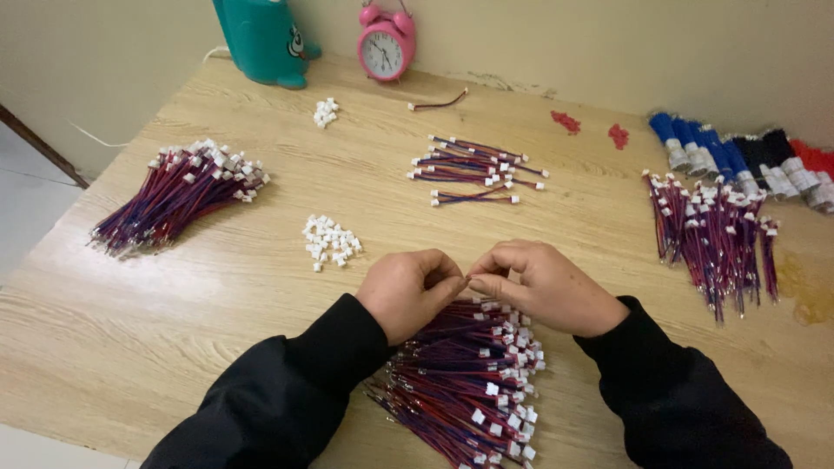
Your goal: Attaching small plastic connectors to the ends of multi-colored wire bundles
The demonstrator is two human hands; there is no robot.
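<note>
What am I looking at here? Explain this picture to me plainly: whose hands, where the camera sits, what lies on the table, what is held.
One camera, worn on a person's head, looks down at their own bare hands. The left hand and right hand meet fingertip to fingertip, pinching something small that cannot be made out, above a bundle of red and blue wires. On the wooden table lie more wire bundles, loose white connectors, a small finished pile, a pink alarm clock and a teal container.
</note>
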